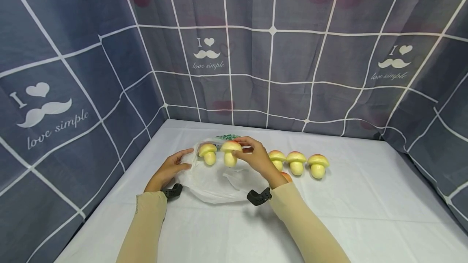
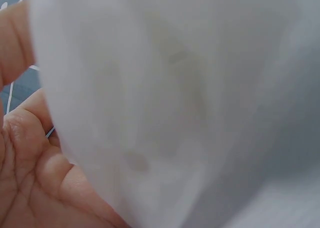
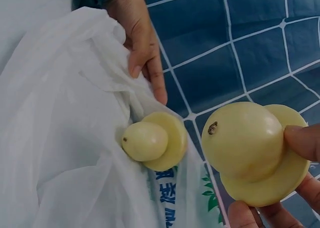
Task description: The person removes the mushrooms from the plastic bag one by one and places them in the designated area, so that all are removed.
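My right hand [image 1: 256,158] pinches a yellow toy mushroom [image 1: 230,153] with a reddish cap top, held over the white plastic bag [image 1: 215,190]. In the right wrist view this mushroom [image 3: 250,150] shows its stem end toward the camera, thumb and fingers around the cap. My left hand [image 1: 172,169] grips the bag's left edge between thumb and fingers. A second mushroom [image 1: 208,154] lies on the bag beside that hand. Green and blue print [image 3: 165,195] marks the bag. In the left wrist view, the bag [image 2: 150,102] fills most of the picture and hides the mushrooms.
Right of the bag stand several more mushrooms [image 1: 296,162] in a row on the white tablecloth [image 1: 365,198]. Behind my right wrist, an orange-topped one [image 1: 287,177] is partly hidden. Dark checked curtains [image 1: 248,52] enclose the table at the back and sides.
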